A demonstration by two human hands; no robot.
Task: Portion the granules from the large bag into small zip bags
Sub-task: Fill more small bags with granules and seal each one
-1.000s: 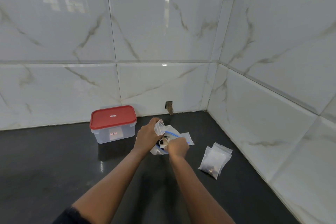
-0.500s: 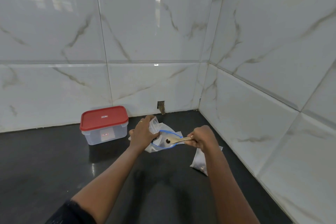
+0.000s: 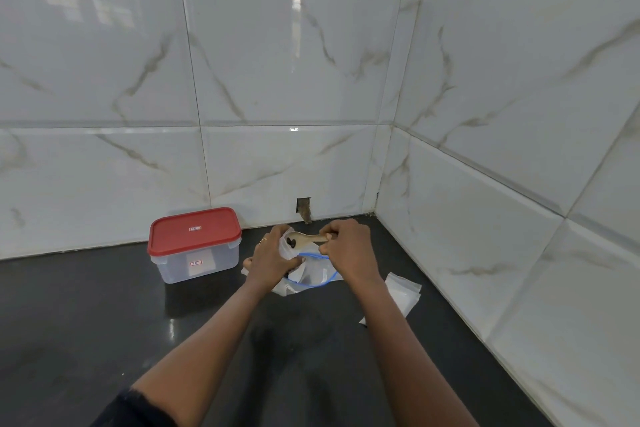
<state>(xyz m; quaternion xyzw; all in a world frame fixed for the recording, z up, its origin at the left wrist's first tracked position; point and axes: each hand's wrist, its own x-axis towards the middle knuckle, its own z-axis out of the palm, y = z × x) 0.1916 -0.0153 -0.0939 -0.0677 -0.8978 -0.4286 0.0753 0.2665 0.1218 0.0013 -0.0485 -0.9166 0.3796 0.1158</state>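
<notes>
Back wall (image 3: 277, 62) and side wall (image 3: 519, 149), both clad in large glossy white tiles with grey-brown marble veining, meet at a vertical corner (image 3: 381, 163). A polished black countertop (image 3: 86, 340) runs to the foot of both walls. A small rough notch (image 3: 304, 210) breaks the lowest tile of the back wall. A bright paned reflection (image 3: 86, 3) shows in the upper-left tiles.

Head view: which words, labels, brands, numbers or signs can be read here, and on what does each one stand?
On the red lid, a small red label: too small and blurred to read.
On the front of the clear box, a second red label: also too blurred to read.
No print visible on the small zip bags, the large bag or the wooden spoon.
Nothing can be quoted.
</notes>
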